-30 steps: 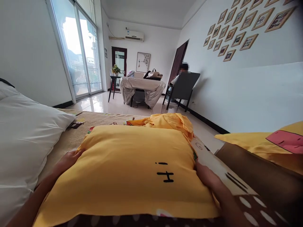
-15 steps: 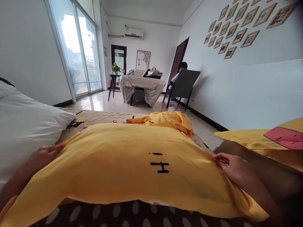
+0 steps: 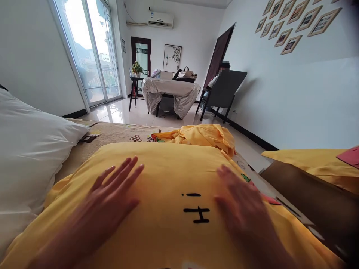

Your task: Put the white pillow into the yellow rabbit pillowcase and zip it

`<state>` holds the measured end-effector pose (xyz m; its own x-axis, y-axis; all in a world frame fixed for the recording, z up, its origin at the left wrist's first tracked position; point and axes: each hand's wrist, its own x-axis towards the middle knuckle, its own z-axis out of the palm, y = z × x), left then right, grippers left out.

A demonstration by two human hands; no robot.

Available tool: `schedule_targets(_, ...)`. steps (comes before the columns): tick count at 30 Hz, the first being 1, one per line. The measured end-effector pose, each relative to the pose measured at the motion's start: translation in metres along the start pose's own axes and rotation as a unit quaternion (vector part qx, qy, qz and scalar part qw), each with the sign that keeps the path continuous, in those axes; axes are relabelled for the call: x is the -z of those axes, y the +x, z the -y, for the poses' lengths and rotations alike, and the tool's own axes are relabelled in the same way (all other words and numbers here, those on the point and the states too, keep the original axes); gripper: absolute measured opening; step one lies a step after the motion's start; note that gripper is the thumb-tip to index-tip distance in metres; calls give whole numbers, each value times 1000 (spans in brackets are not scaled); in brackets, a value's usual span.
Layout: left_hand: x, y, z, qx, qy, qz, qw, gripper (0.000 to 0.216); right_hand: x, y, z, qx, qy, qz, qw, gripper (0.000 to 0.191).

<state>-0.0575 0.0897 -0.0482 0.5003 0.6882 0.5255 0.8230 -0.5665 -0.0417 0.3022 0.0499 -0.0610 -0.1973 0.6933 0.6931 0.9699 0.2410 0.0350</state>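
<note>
In front of me lies a plump yellow pillow [image 3: 165, 168] in a pillowcase with black "Hi" lettering. Over its left part is my left hand [image 3: 112, 198], fingers spread, palm down. My right hand [image 3: 238, 205], somewhat blurred, is over the right part beside the lettering, its fingers stretched out. Neither hand grasps the cloth; whether the palms press on it or hover just above, I cannot tell. Beyond the pillow's far edge lies a crumpled yellow cloth [image 3: 207, 135].
The pillow rests on a patterned bed sheet [image 3: 117, 130]. A white pillow [image 3: 36, 149] lies at left, more yellow fabric [image 3: 308, 158] at right. Farther off stand a covered table [image 3: 171, 87] with a bag [image 3: 186, 74] and a dark chair [image 3: 227, 89] with a person seated.
Both hands have let go of the yellow pillow's side edges and moved inward over its top, fingers now spread. The pillow lies nearer to me, and the view has tilted down slightly.
</note>
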Motion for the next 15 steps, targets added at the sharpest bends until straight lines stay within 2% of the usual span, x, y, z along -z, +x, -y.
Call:
schedule_targets(2,-18,8,12,36,-24,68,997,59,-24,7,3,-12,41,92,995,52)
schedule_targets(4,-33,9,42,147,-58,121,980,60,-46,8,-15,-79,67,139,985,54)
schedule_targets(6,-45,6,74,255,-94,131,954,67,-64,4,-39,-158,84,139,974,57)
schedule_targets(8,-58,2,99,329,-118,131,928,73,-77,0,-59,-224,101,136,960,60)
schedule_targets(11,-81,-6,118,381,-149,128,903,75,-90,-4,-76,-320,136,165,923,62)
schedule_targets(15,-101,-21,133,389,-173,116,897,79,-98,-13,-98,-420,196,217,859,63)
